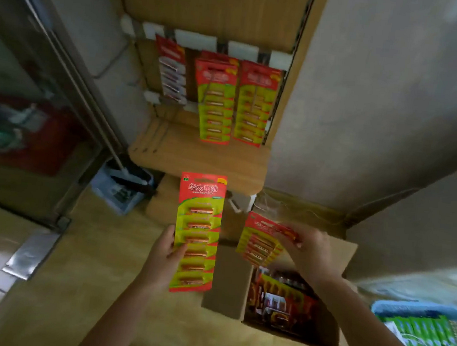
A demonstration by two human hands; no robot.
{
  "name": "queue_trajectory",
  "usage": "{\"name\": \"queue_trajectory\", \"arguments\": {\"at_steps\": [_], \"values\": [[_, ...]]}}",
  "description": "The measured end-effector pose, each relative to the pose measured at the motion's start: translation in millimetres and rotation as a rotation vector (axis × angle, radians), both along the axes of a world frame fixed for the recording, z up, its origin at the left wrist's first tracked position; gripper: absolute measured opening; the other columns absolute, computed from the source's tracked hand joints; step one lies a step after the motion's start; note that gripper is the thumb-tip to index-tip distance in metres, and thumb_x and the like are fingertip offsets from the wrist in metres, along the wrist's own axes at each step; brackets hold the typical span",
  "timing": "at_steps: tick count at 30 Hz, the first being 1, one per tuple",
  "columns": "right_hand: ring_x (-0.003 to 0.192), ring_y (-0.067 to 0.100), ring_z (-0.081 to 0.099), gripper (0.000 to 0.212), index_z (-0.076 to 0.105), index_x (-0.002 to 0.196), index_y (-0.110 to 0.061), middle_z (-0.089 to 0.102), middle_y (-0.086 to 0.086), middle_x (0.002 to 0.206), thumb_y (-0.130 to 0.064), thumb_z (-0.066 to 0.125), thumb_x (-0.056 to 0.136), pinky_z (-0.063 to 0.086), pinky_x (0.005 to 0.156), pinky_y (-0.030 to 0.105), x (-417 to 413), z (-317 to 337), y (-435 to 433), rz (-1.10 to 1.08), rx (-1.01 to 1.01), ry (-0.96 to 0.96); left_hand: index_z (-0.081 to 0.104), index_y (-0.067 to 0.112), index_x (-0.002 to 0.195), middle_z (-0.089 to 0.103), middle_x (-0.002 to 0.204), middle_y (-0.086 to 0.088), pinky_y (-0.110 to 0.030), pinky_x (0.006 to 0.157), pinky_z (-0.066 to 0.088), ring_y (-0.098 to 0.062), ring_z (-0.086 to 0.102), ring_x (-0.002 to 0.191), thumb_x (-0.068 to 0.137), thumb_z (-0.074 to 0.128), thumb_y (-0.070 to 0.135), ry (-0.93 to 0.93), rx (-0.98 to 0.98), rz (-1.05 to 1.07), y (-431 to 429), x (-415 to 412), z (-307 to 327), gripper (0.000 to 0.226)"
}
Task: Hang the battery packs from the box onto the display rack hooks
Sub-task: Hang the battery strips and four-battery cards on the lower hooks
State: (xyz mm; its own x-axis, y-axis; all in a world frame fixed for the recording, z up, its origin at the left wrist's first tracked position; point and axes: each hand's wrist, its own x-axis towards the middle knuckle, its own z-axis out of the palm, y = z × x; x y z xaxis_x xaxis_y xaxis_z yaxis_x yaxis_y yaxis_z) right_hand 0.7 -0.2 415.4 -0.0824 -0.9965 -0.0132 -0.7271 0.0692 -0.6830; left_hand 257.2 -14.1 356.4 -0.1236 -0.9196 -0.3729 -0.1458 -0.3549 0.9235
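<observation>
The left hand grips one battery pack upright by its edge, and the right hand pinches a second pack over the open box (more packs inside). The hanging step is next, I think: lift the pack's top hole onto a free hook of the display rack, beside the hung packs.

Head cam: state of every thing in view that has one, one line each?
left hand: holds first pack
first pack: upright, off the rack
right hand: pinches second pack
second pack: tilted, above the box
box: open, more packs inside
rack: partly stocked
hung packs: on hooks, three columns
basket: holds green packets
</observation>
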Motion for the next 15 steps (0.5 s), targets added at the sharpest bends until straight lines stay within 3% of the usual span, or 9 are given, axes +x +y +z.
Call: {"name": "queue_trajectory", "arguments": {"at_steps": [2, 5, 10, 13, 15], "values": [[0.059, -0.016, 0.055, 0.01, 0.074, 0.085, -0.003, 0.062, -0.01, 0.062, -0.009, 0.071, 0.078, 0.037, 0.056, -0.002, 32.0, 9.3, -15.9, -0.015, -0.051, -0.003, 0.052, 0.02, 0.102, 0.066, 0.099, -0.001, -0.019, 0.069, 0.055, -0.007, 0.067, 0.085, 0.091, 0.048, -0.002, 0.024, 0.005, 0.018, -8.1, 31.5, 11.3, 0.025], [0.06, -0.016, 0.055, 0.008, 0.073, 0.081, -0.006, 0.053, -0.023, 0.059, -0.012, 0.074, 0.076, 0.038, 0.054, 0.002, 77.0, 22.5, -41.3, -0.111, -0.075, -0.077, 0.051, 0.026, 0.103, 0.066, 0.1, 0.0, -0.02, 0.069, 0.054, -0.015, 0.066, 0.092, 0.092, 0.048, -0.001, 0.082, 0.008, 0.044, -25.8, 77.3, 23.2, 0.03], [0.07, 0.008, 0.066, 0.005, 0.068, 0.082, -0.019, 0.069, -0.003, 0.076, -0.019, 0.071, 0.078, 0.053, 0.067, 0.02, 131.8, 44.1, -76.0, -0.239, -0.062, -0.33, 0.051, 0.024, 0.11, 0.067, 0.104, 0.001, -0.022, 0.072, 0.056, -0.007, 0.068, 0.091, 0.092, 0.047, 0.0, 0.18, 0.014, -0.048, -51.6, 129.5, 42.0, 0.03], [0.067, 0.001, 0.066, 0.004, 0.064, 0.083, -0.02, 0.069, -0.004, 0.079, -0.02, 0.067, 0.081, 0.054, 0.062, 0.012, 146.1, 57.3, -90.6, -0.273, -0.075, -0.404, 0.053, 0.023, 0.11, 0.068, 0.107, -0.001, -0.032, 0.082, 0.055, -0.014, 0.067, 0.1, 0.092, 0.05, 0.006, 0.178, -0.014, -0.161, -66.3, 136.8, 52.5, 0.025], [0.067, -0.004, 0.067, 0.009, 0.061, 0.081, -0.027, 0.068, -0.009, 0.079, -0.019, 0.065, 0.083, 0.052, 0.06, 0.01, 150.0, 67.0, -96.8, -0.294, -0.09, -0.443, 0.055, 0.022, 0.108, 0.068, 0.105, -0.001, -0.03, 0.081, 0.055, -0.014, 0.067, 0.099, 0.092, 0.051, 0.007, 0.154, -0.034, -0.205, -77.0, 135.5, 57.2, 0.022]]}}
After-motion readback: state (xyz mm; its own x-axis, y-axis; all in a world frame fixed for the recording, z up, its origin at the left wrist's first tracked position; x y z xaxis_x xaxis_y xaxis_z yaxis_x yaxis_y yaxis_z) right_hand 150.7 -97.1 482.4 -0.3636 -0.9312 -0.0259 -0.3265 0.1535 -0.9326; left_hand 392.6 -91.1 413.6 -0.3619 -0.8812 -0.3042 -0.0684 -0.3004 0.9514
